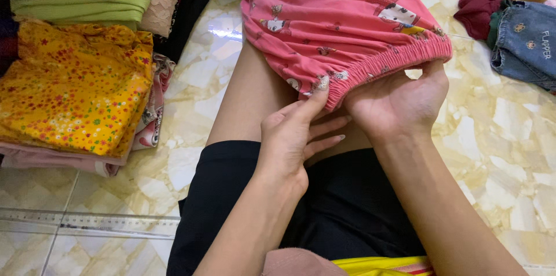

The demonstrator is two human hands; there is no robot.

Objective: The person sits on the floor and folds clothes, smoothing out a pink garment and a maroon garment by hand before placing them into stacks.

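1. Head view, left hand [289,137]: pinching the near corner of the pink garment [341,15] between thumb and forefinger, right at the gathered elastic edge [394,59]; other fingers curling loosely below, touching no cloth.
2. Head view, right hand [399,99]: turning palm up under the same elastic edge, fingers tucked beneath the cloth and mostly hidden, thumb pressing at the far end of the edge; grasping the garment, not released.
3. Pink garment: hanging between both hands and spreading away from them over the bare leg [249,96], printed side up, elastic edge nearest the fingers and stretching slightly from one grip to the other.
4. Step in hand, judging from the grips: holding the elastic edge open or straight, with the rest of the cloth resting on the leg.
5. Any further handling seemingly calling for both grips kept even along the elastic, so as not to be letting the loose far part slide off the leg onto the tiled floor [498,137].
6. Lying well to the left of the left hand: a yellow flowered cloth [75,85] on top of a pile, with a green folded cloth [87,4] beyond it.
7. Lying well to the right of the right hand: a small denim piece [524,41] just beside a maroon cloth [478,12].
8. Sitting below both wrists: black shorts [341,200] on the lap.
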